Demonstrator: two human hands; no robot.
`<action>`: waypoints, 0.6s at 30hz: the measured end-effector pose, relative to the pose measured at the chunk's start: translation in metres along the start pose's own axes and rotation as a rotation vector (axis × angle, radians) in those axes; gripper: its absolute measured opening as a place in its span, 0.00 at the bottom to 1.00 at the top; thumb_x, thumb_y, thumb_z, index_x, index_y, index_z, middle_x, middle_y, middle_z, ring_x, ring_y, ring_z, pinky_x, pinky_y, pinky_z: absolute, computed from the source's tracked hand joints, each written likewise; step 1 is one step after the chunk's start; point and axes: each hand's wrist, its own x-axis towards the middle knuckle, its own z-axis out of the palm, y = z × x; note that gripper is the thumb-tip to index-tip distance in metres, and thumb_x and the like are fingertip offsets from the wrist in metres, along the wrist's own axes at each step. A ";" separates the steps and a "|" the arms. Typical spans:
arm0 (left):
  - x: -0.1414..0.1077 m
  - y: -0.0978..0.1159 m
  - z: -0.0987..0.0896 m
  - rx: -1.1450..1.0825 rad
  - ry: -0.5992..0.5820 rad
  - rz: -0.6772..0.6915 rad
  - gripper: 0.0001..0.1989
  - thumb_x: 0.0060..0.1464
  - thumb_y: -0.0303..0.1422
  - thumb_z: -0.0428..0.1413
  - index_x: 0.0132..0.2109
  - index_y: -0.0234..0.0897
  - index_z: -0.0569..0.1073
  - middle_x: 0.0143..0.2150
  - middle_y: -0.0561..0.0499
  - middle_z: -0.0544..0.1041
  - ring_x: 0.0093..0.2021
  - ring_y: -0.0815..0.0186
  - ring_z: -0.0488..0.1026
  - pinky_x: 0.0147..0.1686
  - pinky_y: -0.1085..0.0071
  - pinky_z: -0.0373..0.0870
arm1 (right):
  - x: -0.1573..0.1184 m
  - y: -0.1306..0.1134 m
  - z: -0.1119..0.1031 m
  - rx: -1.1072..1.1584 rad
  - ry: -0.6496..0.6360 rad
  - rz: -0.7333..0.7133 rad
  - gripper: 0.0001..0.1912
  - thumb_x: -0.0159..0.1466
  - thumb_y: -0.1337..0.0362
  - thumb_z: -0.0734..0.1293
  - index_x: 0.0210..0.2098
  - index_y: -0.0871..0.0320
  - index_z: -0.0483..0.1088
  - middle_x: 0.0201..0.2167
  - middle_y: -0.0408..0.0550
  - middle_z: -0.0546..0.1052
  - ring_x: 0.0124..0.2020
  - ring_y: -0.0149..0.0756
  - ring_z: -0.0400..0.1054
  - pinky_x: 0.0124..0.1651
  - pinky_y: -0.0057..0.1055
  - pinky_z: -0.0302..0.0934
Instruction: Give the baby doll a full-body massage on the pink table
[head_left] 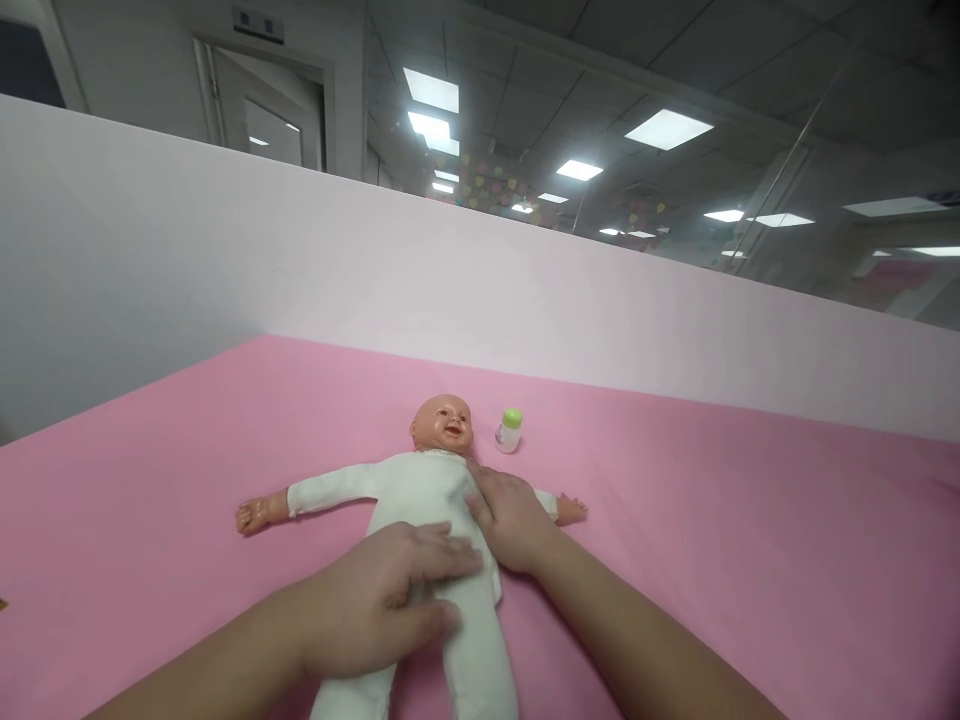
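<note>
A baby doll (420,490) with a bald plastic head and a white cloth body lies on its back on the pink surface, arms spread wide. My left hand (382,595) is over its lower belly and hip, fingers apart and slightly blurred, holding nothing. Against the side of the doll's chest rests my right hand (514,515), its fingers partly spread, near the doll's arm on the right. Beside the doll's head stands a small clear bottle (508,432) with a green cap.
The pink surface (712,520) ends at a low white wall (450,270) at the back. A small brown item (3,604) shows at the far left edge. Beyond the wall are a door (274,120) and ceiling lights.
</note>
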 end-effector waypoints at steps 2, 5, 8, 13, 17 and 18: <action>0.003 -0.011 0.001 0.114 -0.025 -0.070 0.28 0.68 0.45 0.56 0.72 0.51 0.69 0.73 0.49 0.67 0.72 0.49 0.64 0.74 0.48 0.53 | 0.000 0.000 0.002 -0.001 -0.004 0.007 0.29 0.77 0.55 0.56 0.74 0.55 0.59 0.65 0.58 0.73 0.63 0.53 0.68 0.65 0.47 0.57; 0.011 -0.034 0.005 0.259 -0.023 -0.183 0.35 0.71 0.53 0.50 0.78 0.49 0.57 0.79 0.49 0.52 0.78 0.49 0.48 0.76 0.46 0.42 | 0.001 -0.001 0.002 0.017 -0.009 0.012 0.28 0.77 0.57 0.57 0.74 0.53 0.59 0.65 0.57 0.73 0.63 0.52 0.68 0.64 0.48 0.58; 0.019 -0.058 0.006 0.339 0.044 -0.266 0.36 0.71 0.56 0.44 0.78 0.46 0.56 0.80 0.49 0.49 0.79 0.51 0.46 0.76 0.47 0.40 | 0.001 -0.004 -0.002 0.054 -0.005 -0.002 0.28 0.76 0.56 0.57 0.74 0.52 0.60 0.65 0.55 0.74 0.62 0.52 0.69 0.64 0.48 0.59; 0.023 -0.081 0.004 0.406 0.194 -0.384 0.38 0.71 0.56 0.42 0.78 0.42 0.56 0.79 0.46 0.54 0.79 0.50 0.47 0.76 0.44 0.43 | 0.001 -0.006 -0.007 0.118 0.004 -0.034 0.28 0.76 0.54 0.59 0.73 0.51 0.61 0.62 0.54 0.77 0.59 0.53 0.71 0.62 0.48 0.61; 0.020 -0.082 0.006 0.422 0.245 -0.392 0.37 0.72 0.54 0.44 0.78 0.39 0.58 0.78 0.45 0.58 0.77 0.52 0.53 0.76 0.49 0.46 | 0.000 -0.006 -0.008 0.162 0.020 -0.054 0.27 0.75 0.55 0.60 0.72 0.51 0.62 0.60 0.53 0.78 0.58 0.52 0.72 0.61 0.46 0.62; 0.020 -0.082 0.006 0.420 0.249 -0.392 0.36 0.72 0.53 0.44 0.77 0.39 0.58 0.77 0.45 0.58 0.77 0.53 0.53 0.76 0.50 0.46 | -0.001 -0.006 -0.008 0.174 0.028 -0.059 0.27 0.75 0.55 0.60 0.71 0.50 0.63 0.60 0.52 0.78 0.57 0.52 0.72 0.60 0.46 0.62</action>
